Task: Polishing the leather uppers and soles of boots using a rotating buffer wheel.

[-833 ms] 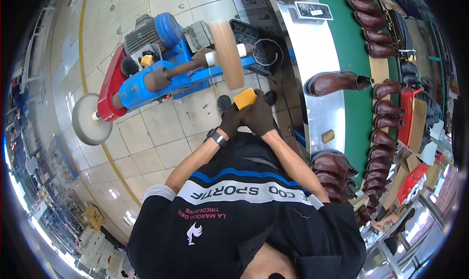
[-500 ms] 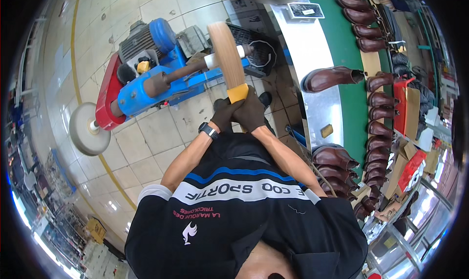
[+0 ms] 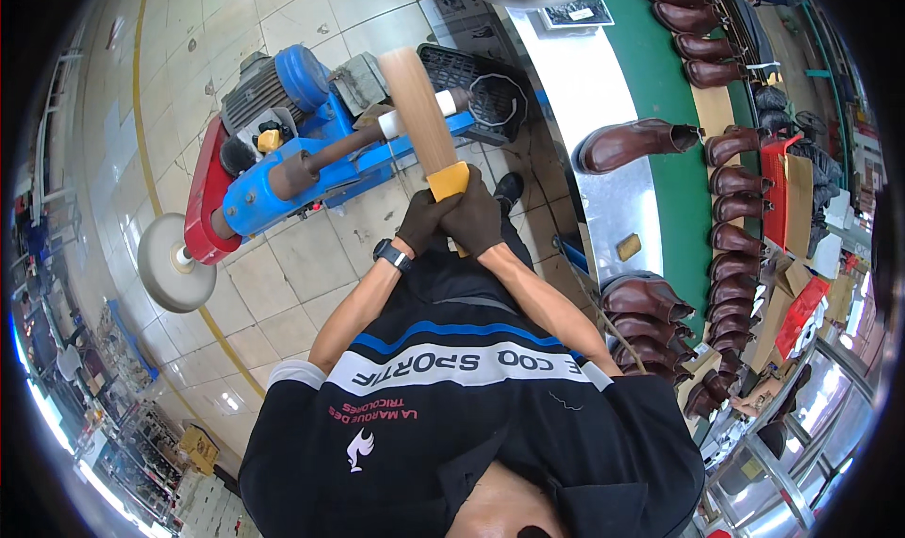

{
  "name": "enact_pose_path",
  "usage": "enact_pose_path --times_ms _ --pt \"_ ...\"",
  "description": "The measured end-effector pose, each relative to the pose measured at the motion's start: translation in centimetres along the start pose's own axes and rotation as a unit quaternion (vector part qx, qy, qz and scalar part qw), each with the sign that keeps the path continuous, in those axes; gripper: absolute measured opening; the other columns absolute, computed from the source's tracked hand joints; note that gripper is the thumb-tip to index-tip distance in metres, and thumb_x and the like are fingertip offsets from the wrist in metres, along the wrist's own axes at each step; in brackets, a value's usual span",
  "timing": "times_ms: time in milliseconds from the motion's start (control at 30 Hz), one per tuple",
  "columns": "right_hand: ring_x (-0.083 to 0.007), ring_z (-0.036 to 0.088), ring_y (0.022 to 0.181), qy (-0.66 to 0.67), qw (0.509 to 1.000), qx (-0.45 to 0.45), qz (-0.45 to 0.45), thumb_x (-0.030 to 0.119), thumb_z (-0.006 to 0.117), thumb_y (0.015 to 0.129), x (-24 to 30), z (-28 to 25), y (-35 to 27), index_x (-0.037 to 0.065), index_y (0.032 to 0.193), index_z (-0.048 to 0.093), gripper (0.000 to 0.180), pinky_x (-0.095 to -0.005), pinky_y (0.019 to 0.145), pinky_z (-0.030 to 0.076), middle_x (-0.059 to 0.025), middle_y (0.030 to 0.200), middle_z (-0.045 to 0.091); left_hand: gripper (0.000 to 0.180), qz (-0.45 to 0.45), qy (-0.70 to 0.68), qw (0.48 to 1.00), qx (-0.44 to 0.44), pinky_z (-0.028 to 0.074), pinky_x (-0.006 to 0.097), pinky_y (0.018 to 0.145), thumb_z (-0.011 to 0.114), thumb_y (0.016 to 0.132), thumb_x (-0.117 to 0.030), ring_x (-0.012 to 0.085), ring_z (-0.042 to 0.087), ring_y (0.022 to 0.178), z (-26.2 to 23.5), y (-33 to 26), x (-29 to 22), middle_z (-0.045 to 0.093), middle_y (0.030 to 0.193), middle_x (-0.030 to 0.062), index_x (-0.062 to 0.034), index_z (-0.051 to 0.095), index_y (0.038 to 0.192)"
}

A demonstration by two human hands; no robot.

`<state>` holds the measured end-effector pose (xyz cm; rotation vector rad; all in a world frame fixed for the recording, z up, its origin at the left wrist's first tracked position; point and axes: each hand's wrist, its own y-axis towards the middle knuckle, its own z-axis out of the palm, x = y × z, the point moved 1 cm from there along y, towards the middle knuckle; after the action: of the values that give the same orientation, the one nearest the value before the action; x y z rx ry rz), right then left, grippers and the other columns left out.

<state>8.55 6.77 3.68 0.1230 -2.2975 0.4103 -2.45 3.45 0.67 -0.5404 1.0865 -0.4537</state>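
Both my hands wear dark gloves and meet in front of my waist. Between them is a yellow wax block [image 3: 448,181], its top edge against the lower end of a tan brush wheel [image 3: 419,114]. My right hand [image 3: 474,219] is closed round the block's right side and lower part. Pressed up against it, my left hand [image 3: 423,221] is closed too, with its fingers partly hidden. The wheel's surface looks streaked, as if spinning. It sits on the shaft of a blue polishing machine [image 3: 259,196].
A white buffing wheel [image 3: 176,263] is on the machine's far left end. At right, a bench [image 3: 608,213] bears a brown boot [image 3: 636,148] and a small tan block [image 3: 629,247]. Rows of brown boots [image 3: 740,180] stand beyond. A black crate [image 3: 471,66] lies behind the wheel.
The machine and brush wheel appear slightly farther left in view, and the bench has shifted a little too. My hands keep the wax block against the wheel.
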Motion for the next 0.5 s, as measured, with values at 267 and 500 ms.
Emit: enact_pose_path --times_ms 267,500 --pt "-0.0358 0.059 0.090 0.009 0.987 -0.157 -0.044 0.026 0.073 0.065 -5.2 -9.1 0.6 0.003 0.117 0.044 0.063 -0.0413 0.073 0.050 -0.0179 0.102 0.059 0.042 0.040 0.040 0.994 0.089 0.049 0.024 0.077 0.064 0.083 -0.020 0.0141 0.059 0.094 8.2 1.9 -2.6 0.062 0.103 0.0098 0.0039 0.053 0.116" --pt "-0.0373 0.059 0.088 -0.095 0.891 -0.289 0.338 0.036 0.075 0.056 -20.3 -17.8 -3.3 0.002 0.096 0.053 0.057 -0.0445 0.077 0.048 -0.0197 0.095 0.060 0.070 0.429 0.456 0.776 0.069 0.044 0.042 0.085 0.074 0.068 -0.034 0.0355 0.053 0.102 19.9 10.7 -0.1 0.053 0.113 0.0189 -0.0020 0.046 0.123"
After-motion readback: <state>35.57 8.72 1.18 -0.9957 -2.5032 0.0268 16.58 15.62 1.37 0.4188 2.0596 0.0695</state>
